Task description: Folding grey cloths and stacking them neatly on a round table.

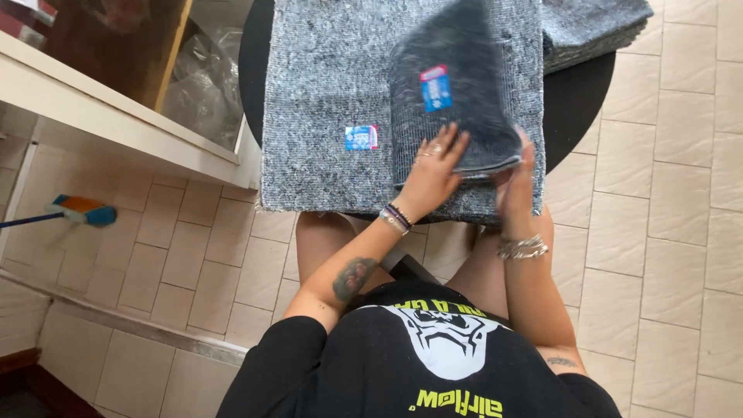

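Observation:
A large grey felt cloth [325, 85] with a small blue and red label lies spread over a round black table [576, 93]. On it sits a folded, darker grey cloth [453, 101] with its own label, slightly blurred. My left hand [429, 172] lies flat on the folded cloth's near edge, fingers spread. At that cloth's near right corner my right hand [515, 179] grips the edge. Both wrists wear bracelets.
A stack of grey cloths [592, 27] rests at the table's far right. A white counter edge [116, 116] with plastic bags [201, 77] beyond it runs along the left. A blue and orange broom head [81, 210] lies on the tiled floor at left.

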